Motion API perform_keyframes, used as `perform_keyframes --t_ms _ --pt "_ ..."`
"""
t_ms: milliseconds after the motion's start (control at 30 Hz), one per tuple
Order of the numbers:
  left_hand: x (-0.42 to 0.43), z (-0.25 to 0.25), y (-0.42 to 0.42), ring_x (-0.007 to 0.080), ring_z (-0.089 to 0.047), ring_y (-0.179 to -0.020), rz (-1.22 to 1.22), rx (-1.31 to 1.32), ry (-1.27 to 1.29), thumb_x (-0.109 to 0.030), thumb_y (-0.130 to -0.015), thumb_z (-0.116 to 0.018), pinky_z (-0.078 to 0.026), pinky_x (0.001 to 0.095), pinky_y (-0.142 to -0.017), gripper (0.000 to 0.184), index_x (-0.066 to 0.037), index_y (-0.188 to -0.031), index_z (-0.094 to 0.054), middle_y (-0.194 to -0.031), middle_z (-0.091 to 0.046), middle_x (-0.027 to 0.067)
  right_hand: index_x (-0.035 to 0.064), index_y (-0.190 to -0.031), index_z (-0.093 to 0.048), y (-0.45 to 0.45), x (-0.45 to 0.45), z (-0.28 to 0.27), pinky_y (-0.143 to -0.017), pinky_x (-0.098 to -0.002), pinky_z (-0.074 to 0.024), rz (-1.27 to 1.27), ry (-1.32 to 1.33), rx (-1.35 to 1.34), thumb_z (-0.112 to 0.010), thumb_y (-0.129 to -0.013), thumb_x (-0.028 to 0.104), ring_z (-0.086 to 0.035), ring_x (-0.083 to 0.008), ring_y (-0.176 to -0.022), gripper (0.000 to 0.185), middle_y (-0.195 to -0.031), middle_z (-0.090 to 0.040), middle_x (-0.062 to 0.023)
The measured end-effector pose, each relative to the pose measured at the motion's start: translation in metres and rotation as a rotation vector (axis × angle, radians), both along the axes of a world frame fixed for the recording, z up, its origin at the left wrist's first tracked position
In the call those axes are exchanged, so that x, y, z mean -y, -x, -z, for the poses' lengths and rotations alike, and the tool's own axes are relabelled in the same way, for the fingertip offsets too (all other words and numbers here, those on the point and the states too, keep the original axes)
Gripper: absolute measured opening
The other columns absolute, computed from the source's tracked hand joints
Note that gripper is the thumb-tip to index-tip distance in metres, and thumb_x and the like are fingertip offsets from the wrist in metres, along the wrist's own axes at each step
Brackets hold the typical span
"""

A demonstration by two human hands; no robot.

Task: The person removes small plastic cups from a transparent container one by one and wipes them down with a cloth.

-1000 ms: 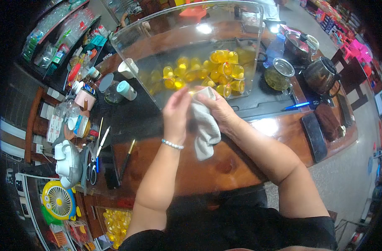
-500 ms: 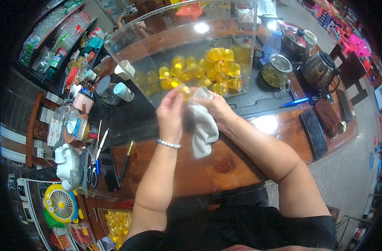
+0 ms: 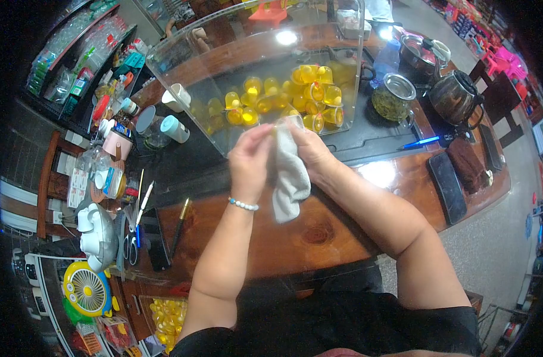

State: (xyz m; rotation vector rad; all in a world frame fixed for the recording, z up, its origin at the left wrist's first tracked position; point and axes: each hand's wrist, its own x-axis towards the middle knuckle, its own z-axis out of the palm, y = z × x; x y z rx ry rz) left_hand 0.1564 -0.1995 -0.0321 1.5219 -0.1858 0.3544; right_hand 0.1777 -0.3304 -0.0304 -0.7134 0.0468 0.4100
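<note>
From the head camera, the person's two hands meet over the table [image 3: 319, 247], just in front of the near wall of a clear box [image 3: 247, 59]. The right hand [image 3: 314, 153] has its fingers closed on a pale cloth [image 3: 290, 181], which hangs down between the hands toward the wood. The left hand [image 3: 250, 156], above a beaded bracelet [image 3: 243, 205], brings its fingertips together against the cloth's upper end; they are blurred, and whether they grip anything there cannot be told. Beyond the hands, yellow capsules [image 3: 316, 94] lie heaped in the box, mostly toward its right side. To the right stand a lidded glass pot [image 3: 390, 102] and a dark pot [image 3: 455, 100], with a blue pen [image 3: 422, 143] lying nearer. To the left, scissors [image 3: 130, 247] and a dark pen [image 3: 180, 227] lie apart from the hands.
</note>
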Motion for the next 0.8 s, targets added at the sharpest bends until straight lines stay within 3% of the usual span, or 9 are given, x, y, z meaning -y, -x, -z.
perform_keyframes --t_ms 267,433,633,800 --pt "0.002 -0.009 0.005 0.012 -0.06 -0.081 0.13 -0.165 0.336 -0.007 -0.092 -0.055 -0.051 0.0251 -0.073 0.021 -0.003 -0.111 -0.061 -0.104 -0.065 0.0082 0.0089 -0.1 -0.058 -0.001 0.004 0.002 -0.055 -0.0277 -0.0489 -0.109 -0.089 -0.093 -0.057 -0.089 0.021 -0.059 -0.015 -0.062 0.016 -0.075 -0.061 -0.005" --pt "0.003 -0.012 0.007 0.0104 -0.058 -0.074 0.171 -0.181 0.433 -0.008 -0.092 -0.054 -0.05 0.0238 -0.066 0.02 -0.005 -0.111 -0.061 -0.103 -0.064 0.0081 0.0086 -0.1 -0.058 0.0 0.006 0.0 -0.056 -0.0268 -0.0499 -0.167 -0.099 -0.043 -0.057 -0.088 0.018 -0.06 -0.0145 -0.062 0.015 -0.075 -0.062 -0.0046" --pt "0.006 -0.016 0.011 0.0084 -0.057 -0.073 0.113 -0.138 0.29 -0.008 -0.093 -0.054 -0.048 0.0204 -0.061 0.019 -0.005 -0.11 -0.061 -0.106 -0.064 0.0086 0.0103 -0.101 -0.057 0.001 0.001 0.003 -0.053 -0.0262 -0.0494 -0.167 -0.045 -0.041 -0.056 -0.091 0.022 -0.06 -0.014 -0.063 0.015 -0.076 -0.06 -0.0037" --pt "0.004 -0.007 0.007 0.0103 -0.058 -0.084 0.004 0.196 -0.125 -0.003 -0.091 -0.054 -0.049 0.0211 -0.066 0.017 -0.004 -0.107 -0.061 -0.117 -0.059 0.012 0.0118 -0.103 -0.056 0.004 -0.003 -0.001 -0.057 -0.0259 -0.0494 -0.152 -0.058 -0.069 -0.053 -0.092 0.026 -0.06 -0.0138 -0.068 0.018 -0.081 -0.059 -0.0034"
